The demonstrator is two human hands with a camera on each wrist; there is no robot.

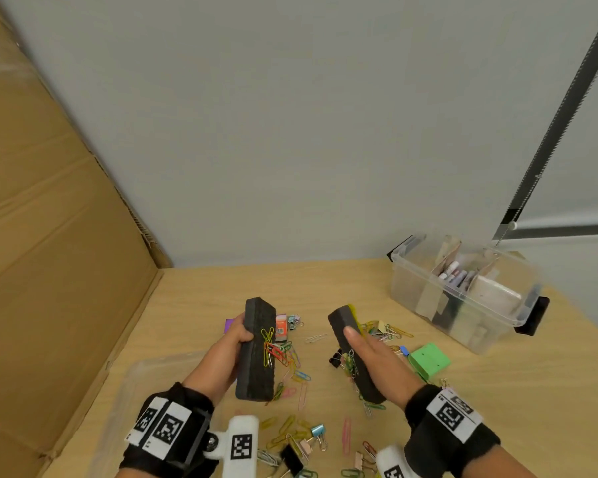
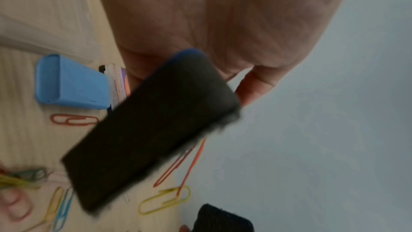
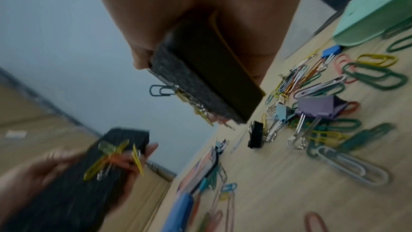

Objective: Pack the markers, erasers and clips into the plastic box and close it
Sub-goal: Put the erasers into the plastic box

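My left hand (image 1: 237,339) grips a dark felt eraser (image 1: 258,350) upright above the table, with yellow and red paper clips (image 1: 269,346) clinging to its face. The same eraser (image 2: 151,130) fills the left wrist view. In my right hand (image 1: 366,350) is a second dark eraser (image 1: 354,353) with a yellow back, tilted, and clips hang from its felt (image 3: 194,110). Coloured paper clips and binder clips (image 1: 301,439) lie scattered on the wooden table beneath both hands. The clear plastic box (image 1: 411,281) stands open at the back right with markers (image 1: 454,276) inside.
A clear lid (image 1: 152,374) lies flat at the front left. A green block (image 1: 428,362) sits right of my right hand, and a blue block (image 2: 71,84) lies under my left. Cardboard (image 1: 49,236) walls off the left side, and a grey wall stands behind.
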